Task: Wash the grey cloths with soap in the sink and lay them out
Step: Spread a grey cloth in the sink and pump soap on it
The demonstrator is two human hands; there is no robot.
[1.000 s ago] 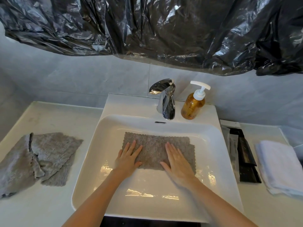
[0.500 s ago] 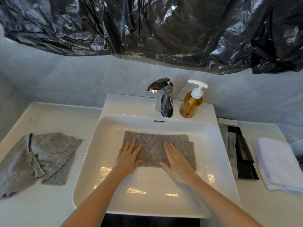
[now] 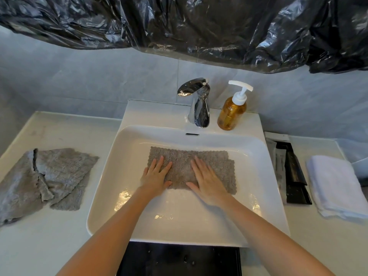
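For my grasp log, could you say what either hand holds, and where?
Nothing held: left hand and right hand lie flat on the grey cloth in the sink.

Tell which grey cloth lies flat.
The grey cloth in the sink, under the left hand and right hand; the counter cloths lie crumpled, overlapping.

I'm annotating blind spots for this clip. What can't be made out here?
Head view throughout.
1. Floor of the sink under the spread cloth: covered by it and by the left hand and right hand pressing flat on it.
2. Wall above the tiles: hidden by the black plastic sheet.
3. Pile of grey cloths on the counter: overlapped and cut by the left edge, so no count.
4. Print on the sachets: too small.
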